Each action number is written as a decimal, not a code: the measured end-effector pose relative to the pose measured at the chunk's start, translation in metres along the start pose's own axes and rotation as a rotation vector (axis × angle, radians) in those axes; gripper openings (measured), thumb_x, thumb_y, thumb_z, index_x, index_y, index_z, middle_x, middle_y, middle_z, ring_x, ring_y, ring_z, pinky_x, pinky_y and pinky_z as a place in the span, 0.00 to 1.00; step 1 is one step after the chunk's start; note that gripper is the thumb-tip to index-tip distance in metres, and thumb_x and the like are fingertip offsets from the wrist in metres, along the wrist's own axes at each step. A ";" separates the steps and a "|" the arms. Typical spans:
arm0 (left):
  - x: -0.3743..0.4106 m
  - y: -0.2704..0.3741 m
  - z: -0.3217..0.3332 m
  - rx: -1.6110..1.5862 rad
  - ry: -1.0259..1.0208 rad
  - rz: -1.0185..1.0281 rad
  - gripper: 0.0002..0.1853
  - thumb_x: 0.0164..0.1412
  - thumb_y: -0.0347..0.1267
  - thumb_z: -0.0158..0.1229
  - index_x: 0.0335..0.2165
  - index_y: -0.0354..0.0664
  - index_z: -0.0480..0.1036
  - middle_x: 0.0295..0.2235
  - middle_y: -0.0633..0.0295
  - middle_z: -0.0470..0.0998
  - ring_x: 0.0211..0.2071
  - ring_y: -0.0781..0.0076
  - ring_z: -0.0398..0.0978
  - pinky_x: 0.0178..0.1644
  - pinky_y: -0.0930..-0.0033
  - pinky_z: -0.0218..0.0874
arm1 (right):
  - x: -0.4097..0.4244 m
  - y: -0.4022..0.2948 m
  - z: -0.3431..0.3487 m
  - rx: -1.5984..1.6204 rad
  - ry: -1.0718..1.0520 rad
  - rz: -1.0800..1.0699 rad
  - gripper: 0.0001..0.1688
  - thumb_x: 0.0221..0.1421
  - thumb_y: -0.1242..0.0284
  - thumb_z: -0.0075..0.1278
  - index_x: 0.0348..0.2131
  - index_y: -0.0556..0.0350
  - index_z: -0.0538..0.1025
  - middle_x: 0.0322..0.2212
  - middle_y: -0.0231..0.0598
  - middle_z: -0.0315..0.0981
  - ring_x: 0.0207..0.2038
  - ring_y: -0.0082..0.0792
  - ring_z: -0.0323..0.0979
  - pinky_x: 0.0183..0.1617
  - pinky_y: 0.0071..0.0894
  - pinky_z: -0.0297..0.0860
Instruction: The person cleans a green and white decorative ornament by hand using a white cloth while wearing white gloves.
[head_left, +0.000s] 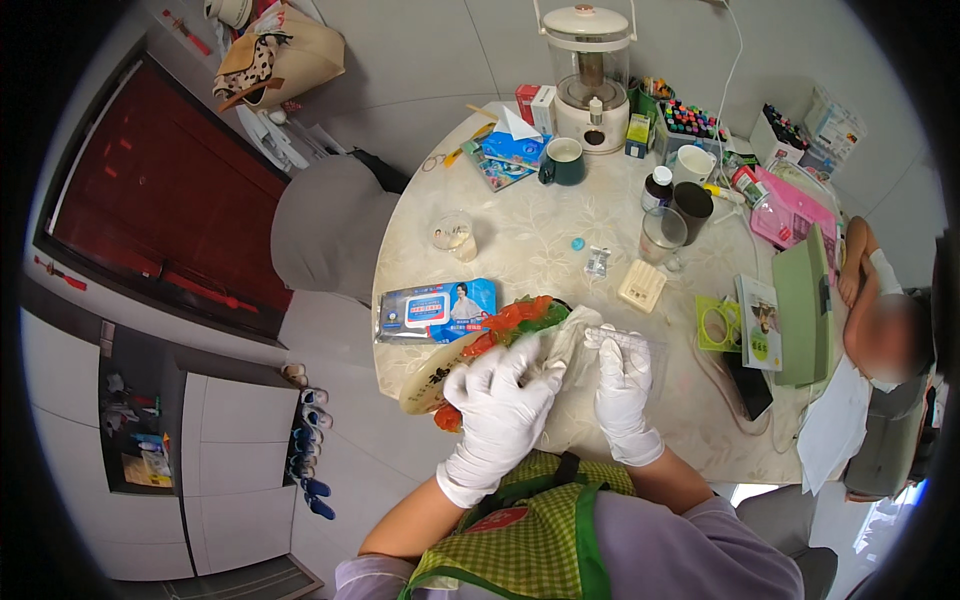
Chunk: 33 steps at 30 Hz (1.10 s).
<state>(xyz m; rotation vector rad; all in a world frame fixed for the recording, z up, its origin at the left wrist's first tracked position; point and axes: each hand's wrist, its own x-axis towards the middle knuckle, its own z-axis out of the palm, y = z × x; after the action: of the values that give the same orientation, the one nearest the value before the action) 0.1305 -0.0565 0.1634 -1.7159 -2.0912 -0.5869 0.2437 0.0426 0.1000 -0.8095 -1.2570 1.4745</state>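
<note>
My left hand (501, 401), in a white glove, has its fingers curled and slightly blurred at the lower end of a crumpled white glove or cloth (574, 334); its grip cannot be made out. To its right, my right hand (626, 397), gloved too, pinches a thin clear plastic piece (630, 341) with faint markings. Partly hidden behind my left hand lies an oval pale ornament (426, 381) with dark characters, with red-orange and green translucent decorations (517, 319) along its upper side. A small red-orange piece (448, 418) shows at its lower edge.
A wet wipes pack (435, 311) lies left of the ornament. Farther back stand a lidded plastic cup (454, 234), a green mug (564, 161) and a glass kettle (589, 75). A cream box (641, 286), phone (748, 386) and green tablet case (802, 307) lie right; another person (866, 330) sits beyond.
</note>
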 end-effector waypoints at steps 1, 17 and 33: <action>-0.005 0.001 0.002 0.006 0.010 0.048 0.15 0.43 0.35 0.69 0.33 0.65 0.79 0.42 0.75 0.75 0.43 0.70 0.67 0.49 0.57 0.48 | 0.000 -0.002 0.001 0.010 0.012 0.021 0.10 0.63 0.78 0.45 0.39 0.61 0.79 0.35 0.39 0.77 0.38 0.31 0.73 0.44 0.29 0.68; 0.010 -0.002 0.011 0.068 -0.001 -0.119 0.07 0.52 0.40 0.65 0.33 0.65 0.80 0.64 0.52 0.59 0.64 0.49 0.53 0.60 0.42 0.39 | 0.022 0.018 0.009 -0.028 -0.156 -0.111 0.08 0.62 0.78 0.48 0.39 0.60 0.79 0.37 0.39 0.77 0.44 0.33 0.73 0.51 0.32 0.67; 0.012 -0.003 0.017 0.026 -0.083 -0.136 0.05 0.55 0.41 0.62 0.30 0.59 0.81 0.66 0.37 0.51 0.66 0.40 0.50 0.61 0.42 0.34 | 0.018 0.042 -0.005 0.082 -0.067 0.032 0.10 0.65 0.77 0.46 0.45 0.62 0.73 0.38 0.39 0.79 0.39 0.23 0.74 0.45 0.21 0.70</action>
<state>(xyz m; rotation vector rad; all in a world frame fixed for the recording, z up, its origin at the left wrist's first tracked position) 0.1252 -0.0380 0.1553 -1.6190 -2.2770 -0.5335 0.2327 0.0631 0.0599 -0.7349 -1.2293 1.5800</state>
